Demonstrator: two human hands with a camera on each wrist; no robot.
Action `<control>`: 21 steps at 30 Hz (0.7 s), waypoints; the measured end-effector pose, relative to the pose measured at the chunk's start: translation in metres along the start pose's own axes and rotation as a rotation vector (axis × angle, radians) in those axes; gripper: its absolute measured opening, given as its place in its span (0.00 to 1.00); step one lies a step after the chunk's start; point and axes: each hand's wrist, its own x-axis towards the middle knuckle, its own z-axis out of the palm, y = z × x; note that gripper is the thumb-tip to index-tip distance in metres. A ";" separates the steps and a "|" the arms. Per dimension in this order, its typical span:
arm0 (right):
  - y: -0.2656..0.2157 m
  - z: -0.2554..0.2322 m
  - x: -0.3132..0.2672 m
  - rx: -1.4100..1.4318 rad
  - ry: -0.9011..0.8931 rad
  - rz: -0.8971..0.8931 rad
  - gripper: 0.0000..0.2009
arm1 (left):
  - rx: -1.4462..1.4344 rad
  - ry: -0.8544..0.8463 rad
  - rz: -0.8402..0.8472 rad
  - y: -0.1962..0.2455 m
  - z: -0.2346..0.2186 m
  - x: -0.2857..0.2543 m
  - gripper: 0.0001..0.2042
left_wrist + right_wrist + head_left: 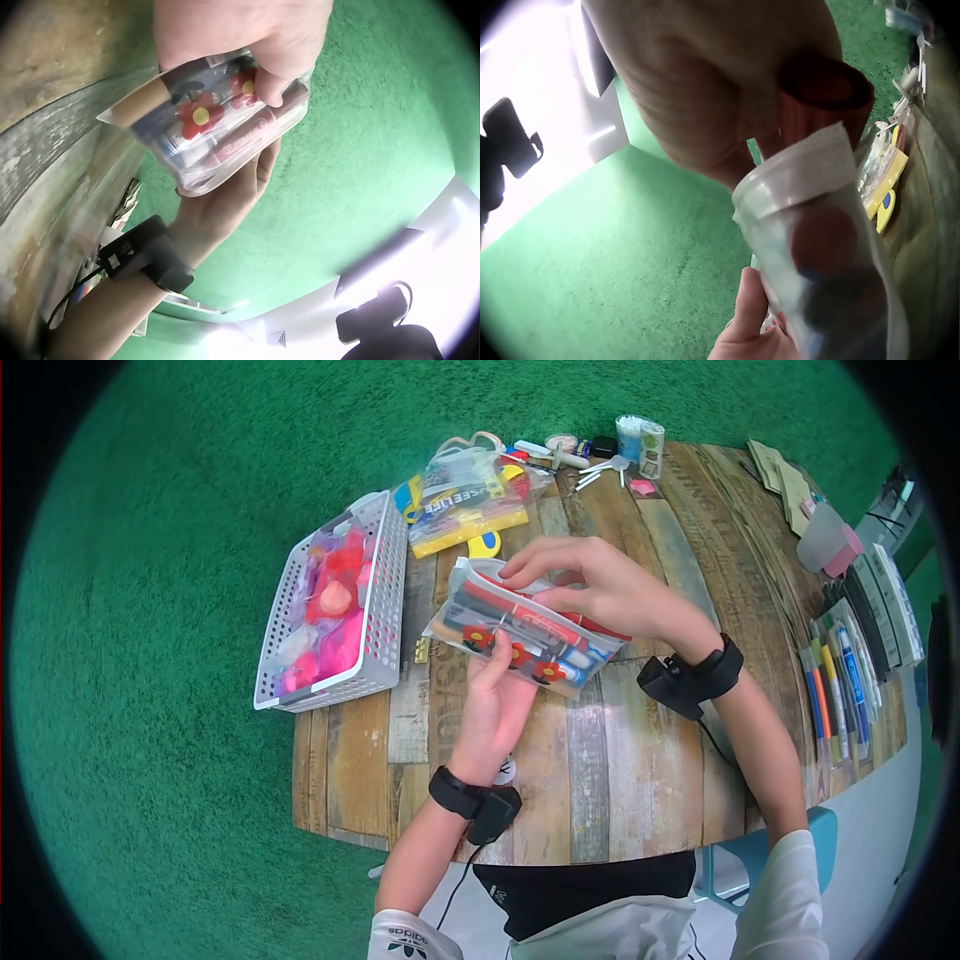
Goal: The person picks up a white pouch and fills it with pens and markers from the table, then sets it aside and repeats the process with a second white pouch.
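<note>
A clear zip pouch (530, 642) with red flowers printed on its front is held up over the table, packed with pens and tubes. My left hand (492, 710) grips it from below, thumb lying across the front. At the pouch's upper edge, my right hand (615, 592) bends its fingers over the mouth. In the right wrist view a red tube (821, 112) with a hollow end sits against those fingers, partly above the pouch's edge. A pink tube (244, 139) shows through the plastic in the left wrist view.
Left stands a white perforated basket (392, 600) of pink and red packets. Behind the pouch lie a clear bag with yellow trim (465, 505) and a yellow tape dispenser (485, 545). Pens (838, 685) line the right side; a cotton swab tub (630, 438) stands at the back.
</note>
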 end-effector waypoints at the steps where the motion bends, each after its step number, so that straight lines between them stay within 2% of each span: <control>1: 0.003 0.000 0.000 -0.043 0.000 -0.031 0.14 | 0.001 -0.001 -0.002 0.001 0.001 -0.001 0.24; 2: 0.004 0.000 0.000 -0.043 0.003 -0.030 0.14 | 0.073 -0.007 0.027 0.002 0.004 -0.003 0.24; 4: 0.006 0.000 -0.001 -0.256 0.019 -0.170 0.13 | 0.145 -0.017 0.053 0.003 0.006 -0.003 0.25; 8: 0.010 0.010 0.000 -0.313 0.066 -0.182 0.14 | 0.119 -0.034 0.045 0.006 0.004 -0.001 0.26; 10: 0.000 0.019 -0.001 -0.194 0.202 -0.005 0.14 | 0.071 -0.028 0.026 0.006 0.004 -0.001 0.26; 13: 0.000 0.019 0.000 -0.087 0.193 0.079 0.11 | 0.004 -0.021 -0.025 0.007 0.004 0.000 0.28; 16: 0.006 0.011 0.001 0.022 0.178 0.034 0.09 | -0.043 0.035 -0.013 0.007 0.003 0.000 0.29; 17: 0.002 0.008 0.000 0.022 0.177 0.033 0.09 | -0.092 0.029 -0.016 0.009 0.002 0.000 0.30; 20: -0.032 -0.010 -0.005 -0.268 0.144 0.132 0.11 | -0.177 0.047 -0.004 0.012 -0.001 -0.002 0.30; 21: -0.041 -0.015 -0.008 -0.269 0.142 0.132 0.11 | -0.214 0.070 0.009 0.013 -0.002 -0.002 0.30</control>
